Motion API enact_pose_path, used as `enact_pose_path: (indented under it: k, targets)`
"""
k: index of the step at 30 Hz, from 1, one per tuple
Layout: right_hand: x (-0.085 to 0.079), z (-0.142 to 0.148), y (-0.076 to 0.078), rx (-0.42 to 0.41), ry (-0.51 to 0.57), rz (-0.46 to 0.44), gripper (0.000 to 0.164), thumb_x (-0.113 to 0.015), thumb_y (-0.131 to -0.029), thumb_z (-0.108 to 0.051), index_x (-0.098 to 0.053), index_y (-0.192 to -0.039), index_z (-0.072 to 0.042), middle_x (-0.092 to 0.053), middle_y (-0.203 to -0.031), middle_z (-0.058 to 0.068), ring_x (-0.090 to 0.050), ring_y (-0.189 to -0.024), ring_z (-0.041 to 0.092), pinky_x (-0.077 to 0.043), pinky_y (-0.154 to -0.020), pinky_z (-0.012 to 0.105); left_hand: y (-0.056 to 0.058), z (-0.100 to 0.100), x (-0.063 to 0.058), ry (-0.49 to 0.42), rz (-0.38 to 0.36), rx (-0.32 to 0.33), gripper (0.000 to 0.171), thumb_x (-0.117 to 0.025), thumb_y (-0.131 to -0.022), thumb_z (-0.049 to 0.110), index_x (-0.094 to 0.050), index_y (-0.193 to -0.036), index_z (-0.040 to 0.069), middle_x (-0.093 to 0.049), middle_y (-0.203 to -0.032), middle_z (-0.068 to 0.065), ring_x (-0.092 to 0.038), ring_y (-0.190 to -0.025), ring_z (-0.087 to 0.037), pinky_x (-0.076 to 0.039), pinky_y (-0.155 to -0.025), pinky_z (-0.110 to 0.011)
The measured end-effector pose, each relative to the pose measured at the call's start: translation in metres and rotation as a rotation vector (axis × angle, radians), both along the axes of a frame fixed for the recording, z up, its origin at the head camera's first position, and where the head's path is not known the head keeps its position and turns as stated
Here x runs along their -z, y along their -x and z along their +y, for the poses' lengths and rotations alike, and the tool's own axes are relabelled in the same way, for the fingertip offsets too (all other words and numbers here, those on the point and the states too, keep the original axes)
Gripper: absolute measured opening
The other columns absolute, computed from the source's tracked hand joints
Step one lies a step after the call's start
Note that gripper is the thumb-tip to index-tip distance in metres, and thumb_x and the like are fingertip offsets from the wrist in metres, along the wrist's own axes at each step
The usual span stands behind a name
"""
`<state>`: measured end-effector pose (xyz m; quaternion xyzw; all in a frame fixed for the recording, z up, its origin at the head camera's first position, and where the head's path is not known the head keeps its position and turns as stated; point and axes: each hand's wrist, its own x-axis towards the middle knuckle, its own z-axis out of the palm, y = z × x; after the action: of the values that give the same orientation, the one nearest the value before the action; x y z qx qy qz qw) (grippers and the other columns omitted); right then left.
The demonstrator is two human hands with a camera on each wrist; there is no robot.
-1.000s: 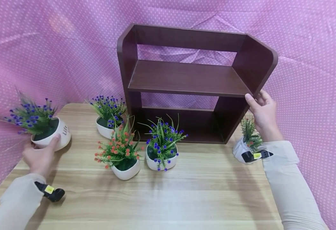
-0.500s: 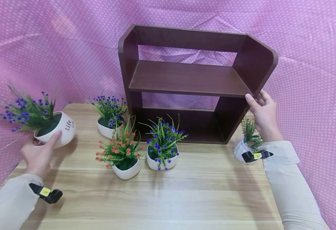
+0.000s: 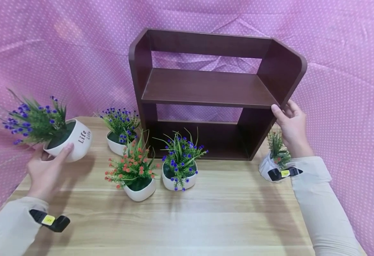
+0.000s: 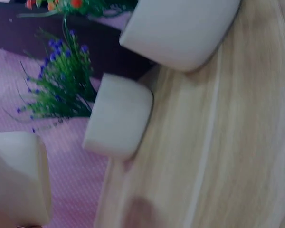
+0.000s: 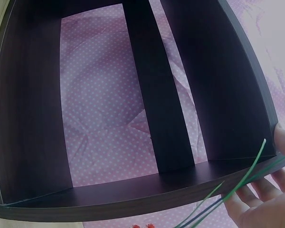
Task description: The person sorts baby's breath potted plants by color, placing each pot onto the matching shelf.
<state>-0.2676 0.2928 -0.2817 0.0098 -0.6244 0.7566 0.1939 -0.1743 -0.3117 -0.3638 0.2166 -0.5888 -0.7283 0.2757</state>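
My left hand (image 3: 47, 170) holds a white flowerpot (image 3: 79, 142) marked "Life", with blue-purple artificial flowers, at the table's left side. The pot is tilted, its plant leaning left, and it appears raised off the table. In the left wrist view, part of this held pot (image 4: 19, 175) shows at the lower left. My right hand (image 3: 293, 129) grips the front edge of the right side panel of a dark brown two-tier shelf (image 3: 203, 87), thumb on the front. The right wrist view shows the fingers (image 5: 237, 209) on the panel's outer side.
Left of the shelf stands another blue-flowered pot (image 3: 116, 144). In front are an orange-flowered pot (image 3: 140, 192) and a blue-flowered pot (image 3: 179, 181). A small pale pot (image 3: 267, 169) stands under my right wrist. Pink dotted cloth (image 3: 87, 53) hangs behind the wooden table (image 3: 206, 220).
My left hand has brought the "Life" pot slightly up and to the right. The right hand keeps its grip on the shelf, which stays in place.
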Motion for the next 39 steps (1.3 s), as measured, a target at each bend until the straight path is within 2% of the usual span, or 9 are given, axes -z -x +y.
enact_pose_path:
  k: [10, 13, 18, 26, 31, 35, 39]
  targets:
    - [-0.001, 0.001, 0.001, -0.024, 0.050, 0.005, 0.054, -0.073, -0.083, -0.007, -0.054, -0.134, -0.008, -0.058, -0.123, 0.006, -0.056, -0.110, 0.014, -0.053, -0.080, 0.016, -0.010, 0.018, -0.026, 0.088, 0.029, 0.093, 0.061, -0.078, -0.078, 0.007, -0.051, -0.133, 0.012, -0.066, -0.103, 0.011, -0.060, -0.097, -0.003, -0.047, -0.073, -0.006]
    - [-0.002, 0.001, 0.001, -0.027, 0.056, 0.004, 0.054, -0.074, -0.083, -0.007, -0.054, -0.133, -0.008, -0.058, -0.122, 0.005, -0.056, -0.108, 0.013, -0.053, -0.080, 0.016, -0.012, 0.025, -0.034, 0.088, 0.079, 0.126, 0.061, -0.077, -0.079, 0.005, -0.051, -0.134, 0.011, -0.066, -0.106, 0.008, -0.060, -0.100, -0.005, -0.048, -0.074, -0.007]
    - [-0.002, 0.001, 0.000, -0.018, 0.038, -0.006, 0.054, -0.074, -0.083, -0.009, -0.054, -0.133, -0.009, -0.058, -0.125, 0.007, -0.056, -0.109, 0.013, -0.053, -0.080, 0.016, -0.016, 0.037, -0.046, 0.058, 0.203, 0.189, 0.059, -0.074, -0.080, -0.004, -0.052, -0.134, 0.008, -0.064, -0.118, -0.001, -0.059, -0.109, -0.011, -0.050, -0.080, -0.010]
    - [-0.003, 0.001, 0.000, -0.019, 0.044, -0.002, 0.055, -0.074, -0.083, -0.009, -0.054, -0.134, -0.008, -0.057, -0.126, 0.008, -0.056, -0.109, 0.013, -0.053, -0.079, 0.016, -0.030, 0.057, -0.066, 0.095, 0.308, 0.306, 0.056, -0.070, -0.081, -0.007, -0.051, -0.133, 0.003, -0.064, -0.118, -0.003, -0.059, -0.110, -0.012, -0.050, -0.084, -0.012]
    - [-0.002, 0.002, 0.001, -0.021, 0.048, 0.004, 0.054, -0.075, -0.082, -0.008, -0.054, -0.132, -0.008, -0.059, -0.120, 0.005, -0.057, -0.106, 0.013, -0.054, -0.078, 0.016, -0.038, 0.072, -0.081, 0.209, 0.295, 0.397, 0.059, -0.071, -0.081, -0.007, -0.051, -0.135, 0.005, -0.064, -0.120, -0.001, -0.060, -0.110, -0.009, -0.050, -0.084, -0.012]
    - [-0.001, 0.002, 0.002, -0.021, 0.049, -0.001, 0.054, -0.075, -0.082, -0.008, -0.055, -0.132, -0.009, -0.060, -0.119, 0.003, -0.057, -0.105, 0.012, -0.054, -0.078, 0.016, -0.039, 0.083, -0.093, 0.285, 0.269, 0.473, 0.059, -0.072, -0.082, -0.003, -0.051, -0.136, 0.007, -0.062, -0.125, -0.002, -0.059, -0.113, -0.009, -0.050, -0.085, -0.012]
    - [0.000, 0.001, 0.002, -0.015, 0.035, -0.007, 0.053, -0.075, -0.082, -0.009, -0.055, -0.132, -0.010, -0.059, -0.122, 0.004, -0.056, -0.107, 0.013, -0.053, -0.078, 0.016, -0.037, 0.095, -0.103, 0.344, 0.237, 0.491, 0.056, -0.074, -0.082, 0.001, -0.053, -0.134, 0.007, -0.063, -0.122, 0.000, -0.058, -0.113, -0.008, -0.049, -0.085, -0.011]
